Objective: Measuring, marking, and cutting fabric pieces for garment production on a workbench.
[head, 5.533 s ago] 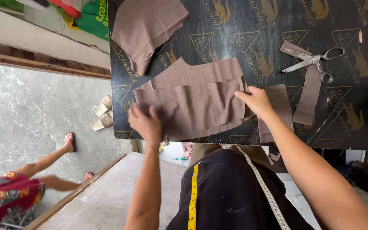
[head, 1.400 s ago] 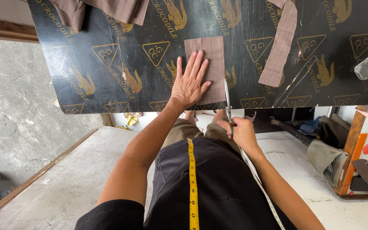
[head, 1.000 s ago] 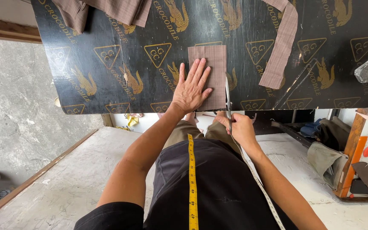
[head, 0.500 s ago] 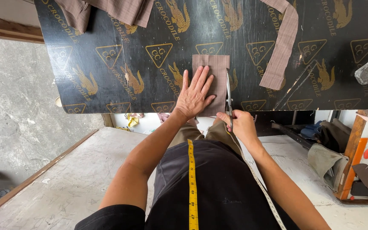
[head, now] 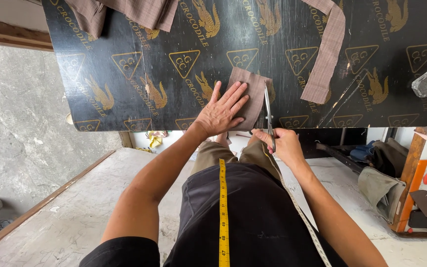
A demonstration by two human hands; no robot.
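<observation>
Head: left hand [head: 222, 112] splayed flat on cloth piece [head: 253, 94] (fingers released); right hand [head: 282, 144] grasping scissors [head: 268, 111]

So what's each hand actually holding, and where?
Right hand holds the scissors by their handles. Left hand grips nothing; it lies flat on the brown fabric piece.

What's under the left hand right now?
The left hand lies flat on a brown cloth piece on the black table; whatever the palm covers is hidden.
</observation>
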